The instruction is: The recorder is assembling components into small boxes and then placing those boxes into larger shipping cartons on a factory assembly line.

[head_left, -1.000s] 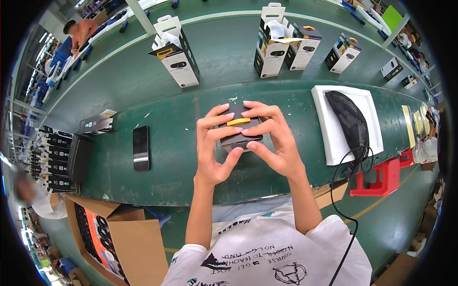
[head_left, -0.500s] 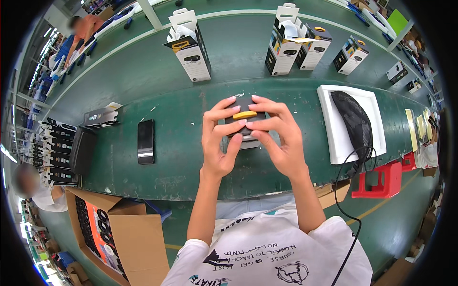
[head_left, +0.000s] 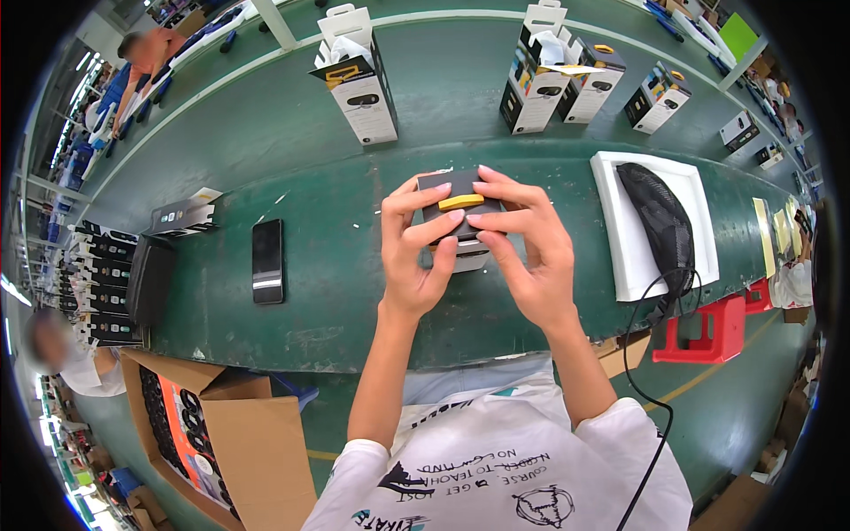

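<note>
Between my hands a small carton (head_left: 461,183) stands on the green table, with a black top, a pale front and a raised yellow strip (head_left: 461,202) across the top. My left hand (head_left: 413,248) has its fingertips on the left half of the top, its thumb low against the front. From the other side my right hand (head_left: 537,243) presses the right half, index fingertip near the far edge and thumb by the front. Both hands are curled round the carton. Its lower sides are partly hidden by the fingers.
A black phone (head_left: 268,261) lies left on the green table (head_left: 345,310). To the right, a white tray (head_left: 611,221) bears a black mesh pouch (head_left: 655,208) with a cable. Opened tall cartons (head_left: 365,111) stand at the back. A cardboard box (head_left: 257,451) is at lower left.
Both hands have shifted slightly right in the picture. The fingers have moved a little across the carton's top, which now shows more of its black surface. The whole view has shifted slightly.
</note>
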The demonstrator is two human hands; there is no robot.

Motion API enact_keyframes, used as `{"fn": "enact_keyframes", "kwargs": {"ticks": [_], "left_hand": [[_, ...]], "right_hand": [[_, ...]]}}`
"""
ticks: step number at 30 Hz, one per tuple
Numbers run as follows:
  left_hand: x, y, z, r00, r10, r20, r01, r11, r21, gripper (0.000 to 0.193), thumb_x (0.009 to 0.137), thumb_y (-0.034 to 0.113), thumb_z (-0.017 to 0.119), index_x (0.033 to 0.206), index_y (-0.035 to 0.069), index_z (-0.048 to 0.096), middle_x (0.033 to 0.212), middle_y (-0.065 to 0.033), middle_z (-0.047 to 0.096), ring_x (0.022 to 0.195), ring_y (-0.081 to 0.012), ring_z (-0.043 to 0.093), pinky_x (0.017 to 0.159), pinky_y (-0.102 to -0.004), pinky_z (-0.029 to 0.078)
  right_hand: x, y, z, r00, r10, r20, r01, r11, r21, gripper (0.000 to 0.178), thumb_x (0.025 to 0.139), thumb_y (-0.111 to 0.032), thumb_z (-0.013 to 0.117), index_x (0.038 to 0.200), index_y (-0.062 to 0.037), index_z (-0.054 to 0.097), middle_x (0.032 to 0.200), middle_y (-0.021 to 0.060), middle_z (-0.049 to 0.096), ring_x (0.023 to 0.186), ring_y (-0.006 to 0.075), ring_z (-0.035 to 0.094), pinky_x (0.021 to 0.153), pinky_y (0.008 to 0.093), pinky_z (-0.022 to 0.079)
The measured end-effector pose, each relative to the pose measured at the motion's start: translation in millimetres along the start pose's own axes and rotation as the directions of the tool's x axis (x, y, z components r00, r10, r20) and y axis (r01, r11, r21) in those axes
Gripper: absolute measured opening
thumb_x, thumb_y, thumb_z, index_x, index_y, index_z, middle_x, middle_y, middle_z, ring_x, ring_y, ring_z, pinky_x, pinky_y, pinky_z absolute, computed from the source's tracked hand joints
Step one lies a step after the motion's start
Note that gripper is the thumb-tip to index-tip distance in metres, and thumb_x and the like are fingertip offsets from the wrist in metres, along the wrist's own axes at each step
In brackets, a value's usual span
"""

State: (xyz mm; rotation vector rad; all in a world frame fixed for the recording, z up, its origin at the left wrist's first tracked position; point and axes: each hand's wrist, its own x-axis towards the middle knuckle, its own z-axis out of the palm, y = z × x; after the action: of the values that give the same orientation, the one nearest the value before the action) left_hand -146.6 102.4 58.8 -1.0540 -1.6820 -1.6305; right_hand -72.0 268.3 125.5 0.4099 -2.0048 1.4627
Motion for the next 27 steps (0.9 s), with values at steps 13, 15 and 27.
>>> {"fn": "enact_keyframes", "kwargs": {"ticks": [13,15,27], "left_hand": [[-5.3,-9.6,-18.7,0.995,0.018,0.101,-0.014,0.999,-0.042,0.028,0.105,0.014,0.067,0.133,0.015,0.066,0.148,-0.0196,0.054,0.138,-0.0458,0.054,0.114,-0.0573,0.048],[-0.8,-15.3,-13.1,0.996,0.028,0.084,-0.028,1.0,-0.004,0.027,0.107,0.014,0.065,0.134,0.015,0.063,0.148,-0.0196,0.054,0.137,-0.044,0.054,0.115,-0.0567,0.046],[28.1,-40.5,0.8,0.986,-0.163,-0.045,0.163,0.986,-0.02,0.038,0.116,0.034,0.038,0.128,0.002,0.056,0.143,-0.0191,0.054,0.133,-0.0297,0.053,0.116,-0.0455,0.042]], "right_hand": [[-8.2,7.2,6.9,0.953,-0.272,0.137,0.303,0.888,-0.347,0.037,0.084,0.008,0.082,0.118,-0.0043,0.08,0.129,0.0135,0.068,0.127,0.038,0.07,0.101,0.0496,0.064],[-5.8,17.4,15.9,0.92,-0.373,0.118,0.386,0.819,-0.424,0.038,0.082,0.009,0.082,0.118,-0.0017,0.079,0.123,0.0132,0.069,0.121,0.0371,0.073,0.098,0.0487,0.066],[50.0,-2.4,34.5,0.952,-0.256,0.17,0.307,0.754,-0.581,0.034,0.082,0.006,0.079,0.115,0.0055,0.073,0.105,0.0126,0.064,0.096,0.0287,0.067,0.077,0.0413,0.059]]}}
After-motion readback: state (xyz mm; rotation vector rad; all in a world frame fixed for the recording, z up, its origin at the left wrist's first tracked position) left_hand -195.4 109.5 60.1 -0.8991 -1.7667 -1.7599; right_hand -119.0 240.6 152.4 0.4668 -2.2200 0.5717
